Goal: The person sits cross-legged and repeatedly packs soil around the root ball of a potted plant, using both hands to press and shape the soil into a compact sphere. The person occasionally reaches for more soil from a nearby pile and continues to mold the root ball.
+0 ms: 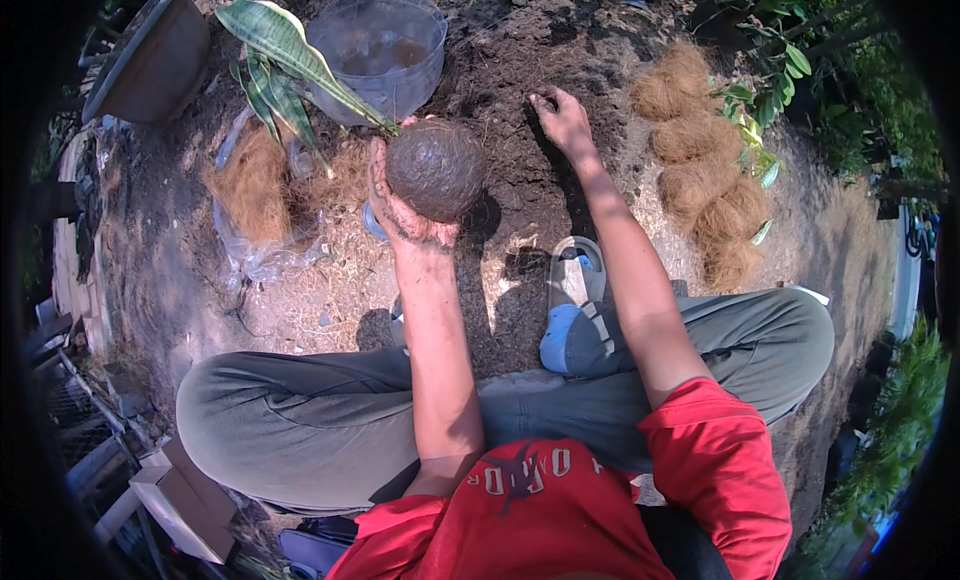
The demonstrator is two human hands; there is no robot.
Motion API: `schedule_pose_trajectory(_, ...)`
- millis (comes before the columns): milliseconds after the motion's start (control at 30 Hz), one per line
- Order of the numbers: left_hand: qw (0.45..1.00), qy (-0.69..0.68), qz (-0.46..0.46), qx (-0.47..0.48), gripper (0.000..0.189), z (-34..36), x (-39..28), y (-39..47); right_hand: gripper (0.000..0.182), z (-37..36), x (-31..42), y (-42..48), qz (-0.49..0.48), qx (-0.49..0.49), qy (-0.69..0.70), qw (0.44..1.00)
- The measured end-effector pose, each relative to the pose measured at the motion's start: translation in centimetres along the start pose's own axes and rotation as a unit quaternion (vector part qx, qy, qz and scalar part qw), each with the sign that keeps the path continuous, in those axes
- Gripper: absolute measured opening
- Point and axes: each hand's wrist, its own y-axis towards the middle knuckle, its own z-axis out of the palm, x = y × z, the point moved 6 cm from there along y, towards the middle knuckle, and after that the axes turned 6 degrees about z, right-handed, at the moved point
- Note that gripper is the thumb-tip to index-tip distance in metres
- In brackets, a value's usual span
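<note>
My left hand, smeared with mud, cups a round, dark ball of packed soil from below and the left. Variegated snake plant leaves spread up and left from the ball's upper left side, where their base meets it. Over the loose dark soil on the ground is my right hand, its fingers bent. Whether it holds a bit of soil cannot be made out. A clear plastic tub with some brownish matter inside stands behind the leaves.
Several bundles of brown coconut fibre lie in a row at the right. More loose fibre rests on a clear plastic bag at the left. A large basin stands at the upper left, a cardboard box at the lower left.
</note>
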Motion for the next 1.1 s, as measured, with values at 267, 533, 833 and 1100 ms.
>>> schedule_pose_trajectory(267, 1.000, 0.000, 0.015, -0.020, 0.046, 0.5, -0.7, -0.7, 0.035, -3.5, 2.3, 2.2, 0.045, -0.039, 0.165, 0.984)
schedule_pose_trajectory(533, 1.000, -0.012, 0.016, -0.011, 0.047, -0.3, -1.7, -1.3, 0.032, -3.1, 0.7, 2.3, 0.029, -0.067, 0.107, 0.992)
schedule_pose_trajectory(833, 0.999, 0.007, 0.029, -0.012, 0.048, -0.5, -3.5, -2.7, 0.047, -8.1, 7.5, 3.5, -0.004, -0.163, -0.066, 0.984)
schedule_pose_trajectory(1100, 0.999, 0.011, 0.028, -0.024, 0.048, -0.6, -3.3, -2.2, 0.051, -1.2, 2.0, -3.2, -0.170, -0.057, -0.204, 0.962)
